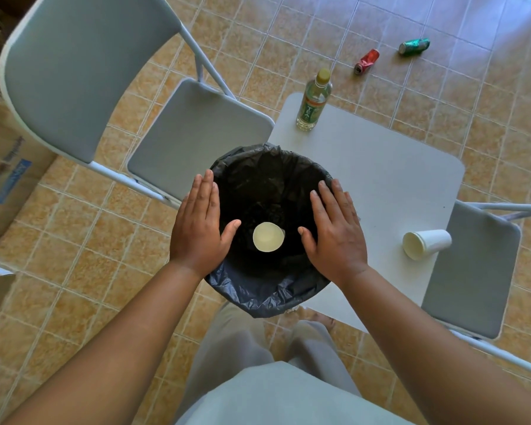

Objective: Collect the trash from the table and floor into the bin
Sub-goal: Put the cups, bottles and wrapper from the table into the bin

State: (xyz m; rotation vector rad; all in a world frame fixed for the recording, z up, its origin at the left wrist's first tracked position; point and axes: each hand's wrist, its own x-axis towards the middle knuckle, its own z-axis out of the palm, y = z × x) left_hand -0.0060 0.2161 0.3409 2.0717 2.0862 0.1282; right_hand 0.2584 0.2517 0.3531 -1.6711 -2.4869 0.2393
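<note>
left hand (196, 231): flat, fingers spread, empty, on rim of black-bagged round bin (267, 299)
right hand (334, 233): same, opposite rim
bin contents: white paper cup (268, 236)
counter (380, 179): white cup stack (426, 243), clear tea bottle (313, 101)
floor: crushed red can (366, 61), green can (413, 46)

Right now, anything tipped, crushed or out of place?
Yes. A paper cup lies on its side near the table edge. Two cans lie on the floor, the red can visibly crushed, the green can beside it. The bottle stands upright. One cup is in the bin.
</note>
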